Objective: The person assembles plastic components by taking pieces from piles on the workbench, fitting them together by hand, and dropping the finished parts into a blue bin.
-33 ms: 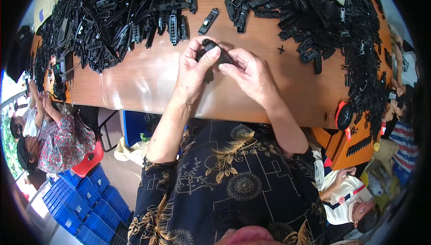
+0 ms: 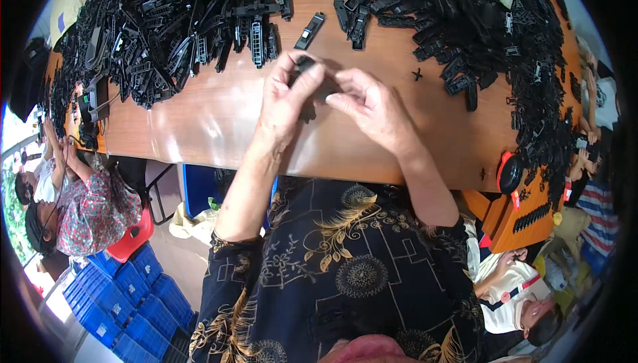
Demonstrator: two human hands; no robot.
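Above the table's near edge, my left hand (image 2: 287,90) is closed round a small black plastic part (image 2: 304,64), the thumb pressed over it. The fingers are slightly smeared by motion, and much of the part is hidden behind them. My right hand (image 2: 372,105) meets it from the right, with thumb and forefinger pinched at the part's other end. Just beyond my hands lies a single black plastic piece (image 2: 310,30) with a light patch, slanted on the wooden table (image 2: 219,127).
Heaps of black plastic pieces rise at far left (image 2: 166,37) and far right (image 2: 438,24). A small black cross-shaped piece (image 2: 417,74) lies to the right. A red-and-black round object (image 2: 510,171) sits at the right edge. Blue crates (image 2: 133,296) stand lower left; people sit both sides.
The black part has tilted in my hands and shows less of itself. My left thumb and fingers have shifted slightly; my right hand has moved a little to the right.
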